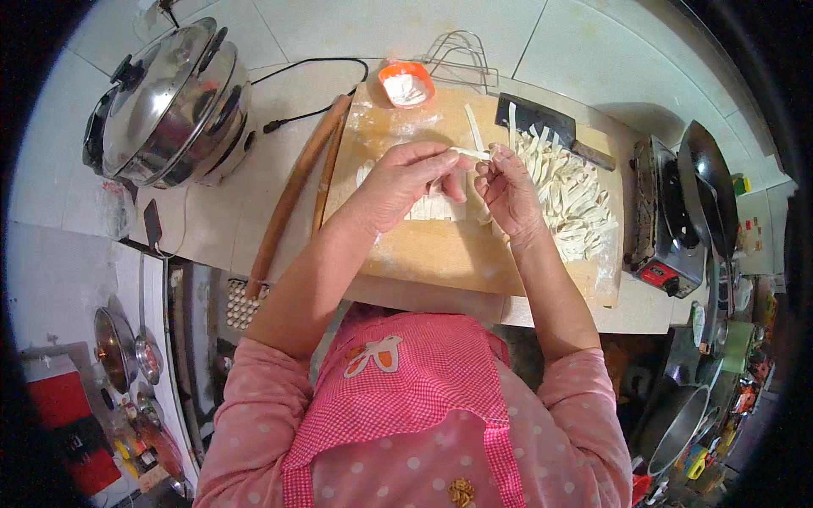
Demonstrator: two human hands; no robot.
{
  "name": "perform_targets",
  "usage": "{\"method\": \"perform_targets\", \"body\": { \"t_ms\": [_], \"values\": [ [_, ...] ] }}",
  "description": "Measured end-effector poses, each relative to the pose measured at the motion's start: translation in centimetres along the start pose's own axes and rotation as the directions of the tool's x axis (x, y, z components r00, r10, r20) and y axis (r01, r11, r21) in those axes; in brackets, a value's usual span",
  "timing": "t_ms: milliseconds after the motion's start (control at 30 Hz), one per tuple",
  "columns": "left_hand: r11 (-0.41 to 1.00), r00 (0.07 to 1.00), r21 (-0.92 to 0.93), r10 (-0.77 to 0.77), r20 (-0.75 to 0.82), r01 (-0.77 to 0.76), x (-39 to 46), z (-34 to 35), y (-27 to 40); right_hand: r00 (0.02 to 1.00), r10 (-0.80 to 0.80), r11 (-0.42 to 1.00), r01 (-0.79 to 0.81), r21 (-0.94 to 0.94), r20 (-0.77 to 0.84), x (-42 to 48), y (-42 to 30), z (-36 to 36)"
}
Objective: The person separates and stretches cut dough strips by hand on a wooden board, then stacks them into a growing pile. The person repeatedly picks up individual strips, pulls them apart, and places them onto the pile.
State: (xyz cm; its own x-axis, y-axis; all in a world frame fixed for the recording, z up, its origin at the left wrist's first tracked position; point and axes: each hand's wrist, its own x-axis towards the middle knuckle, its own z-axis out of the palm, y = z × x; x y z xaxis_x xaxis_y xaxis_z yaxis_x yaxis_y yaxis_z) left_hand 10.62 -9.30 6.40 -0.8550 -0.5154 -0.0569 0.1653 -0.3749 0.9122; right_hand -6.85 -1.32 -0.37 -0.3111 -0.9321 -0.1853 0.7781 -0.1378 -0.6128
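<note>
A short strip of pale dough [471, 153] stretches between my two hands above a floured wooden board [438, 254]. My left hand [413, 174] pinches one end between thumb and forefinger. My right hand [508, 187] has its fingertips closed on the other end. Beneath my left hand lies a row of cut dough strips [435, 208], partly hidden by the hand. To the right of my right hand spreads a loose heap of floured noodles [571, 203]. A black-bladed cleaver [537, 119] rests at the heap's far edge.
An orange bowl of flour [406, 89] stands at the board's back edge, near a wire rack [462, 57]. Rolling pins [298, 190] lie along the left side. A lidded steel pot [168, 108] is at far left. A gas stove [667, 222] and wok [708, 184] are right.
</note>
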Motion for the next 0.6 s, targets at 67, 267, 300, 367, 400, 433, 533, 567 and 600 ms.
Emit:
{"method": "perform_targets", "body": {
  "t_ms": [67,267,300,367,400,433,533,567,600],
  "values": [
    [0.999,1.0,-0.033,-0.01,-0.024,0.009,0.0,-0.1,-0.2,0.999,-0.026,0.999,0.024,0.048,0.041,-0.1,-0.3,-0.1],
    [0.997,0.998,-0.051,0.056,-0.018,-0.056,0.1,-0.2,-0.3,0.973,0.059,0.957,-0.118,0.264,0.223,0.0,-0.3,-1.1],
    [0.997,0.998,-0.043,0.06,-0.035,-0.061,0.2,-0.2,-0.3,0.97,0.087,0.952,-0.147,0.267,0.227,-0.3,-0.3,-0.7],
    [0.995,0.997,-0.074,0.059,-0.057,-0.064,0.1,-0.3,-0.3,0.962,0.143,0.941,-0.205,0.27,0.234,-1.0,-0.2,0.4],
    [0.994,0.996,-0.087,0.067,-0.059,-0.072,-0.1,-0.2,-0.1,0.953,0.139,0.95,-0.205,0.235,0.268,-0.8,0.0,0.5],
    [0.992,0.995,-0.099,0.075,-0.061,-0.08,-0.1,-0.1,0.0,0.965,0.127,0.962,-0.176,0.209,0.231,-1.3,0.3,0.8],
    [0.994,0.995,-0.072,0.081,-0.064,-0.085,-0.1,-0.3,0.0,0.971,0.073,0.997,-0.065,-0.042,0.227,-1.4,0.6,0.7],
    [0.994,0.994,-0.069,0.086,-0.063,-0.09,-0.2,-0.2,0.1,0.97,0.078,0.993,-0.056,-0.1,0.231,-1.2,0.8,0.5],
    [0.993,0.994,-0.077,0.086,-0.072,-0.091,-0.3,-0.1,0.3,0.968,0.083,0.986,-0.047,-0.157,0.236,-1.1,0.8,0.7]
  ]
}}
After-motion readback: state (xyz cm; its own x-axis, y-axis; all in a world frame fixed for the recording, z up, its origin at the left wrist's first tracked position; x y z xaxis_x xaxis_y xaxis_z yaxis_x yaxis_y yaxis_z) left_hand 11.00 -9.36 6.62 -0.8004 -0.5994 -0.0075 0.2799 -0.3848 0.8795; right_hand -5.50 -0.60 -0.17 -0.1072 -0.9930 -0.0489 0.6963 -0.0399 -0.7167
